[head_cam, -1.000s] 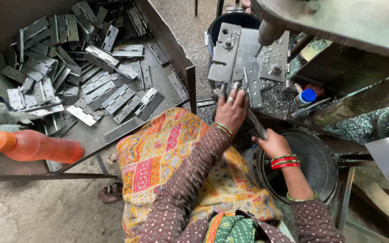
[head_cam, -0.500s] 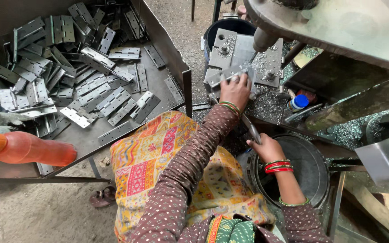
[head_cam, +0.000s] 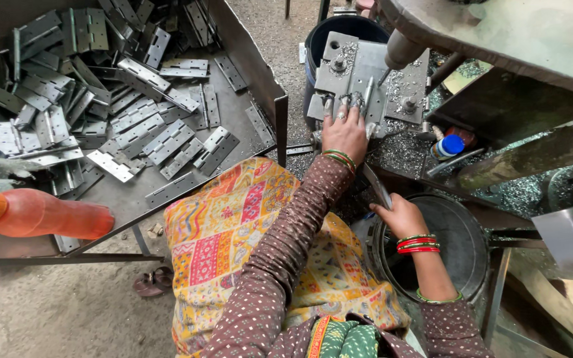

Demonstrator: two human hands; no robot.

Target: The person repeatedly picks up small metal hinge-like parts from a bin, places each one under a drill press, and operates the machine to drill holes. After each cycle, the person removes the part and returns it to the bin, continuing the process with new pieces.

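**Holding a Metal Piece Under the Drill**

The left hand (head_cam: 344, 132) presses flat, fingers spread, on a grey metal piece on the grey steel machine plate (head_cam: 366, 79). The right hand (head_cam: 399, 215) is closed around a thin metal lever (head_cam: 374, 185). It looks like drilling time; the piece must stay steady. A big tray of flat grey hinges (head_cam: 127, 126) sits left, above the dusty floor.

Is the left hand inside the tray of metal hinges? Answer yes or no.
No, the left hand rests on the machine's metal plate, apart from the tray of hinges.
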